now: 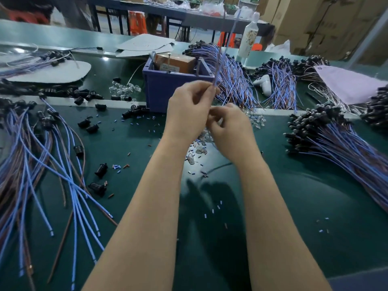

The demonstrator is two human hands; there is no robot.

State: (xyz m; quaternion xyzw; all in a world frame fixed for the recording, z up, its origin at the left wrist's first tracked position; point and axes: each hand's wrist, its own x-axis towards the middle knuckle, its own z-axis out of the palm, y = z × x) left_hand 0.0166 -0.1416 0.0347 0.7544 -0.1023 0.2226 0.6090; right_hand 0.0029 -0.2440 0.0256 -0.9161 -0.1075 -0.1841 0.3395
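The left hand (189, 112) has its grip closed tight, thumb and fingertips pinching a blue wire (215, 77) at its lower end. The right hand (230, 129), just at 4 o'clock of it, has curled fingers turned toward the left palm. Whether that grip holds anything cannot be told, as its fingertips are hidden. The motion-blurred wire rises from the left grip toward 12 o'clock, passing the blue box (168, 89) above the green tabletop (294, 206).
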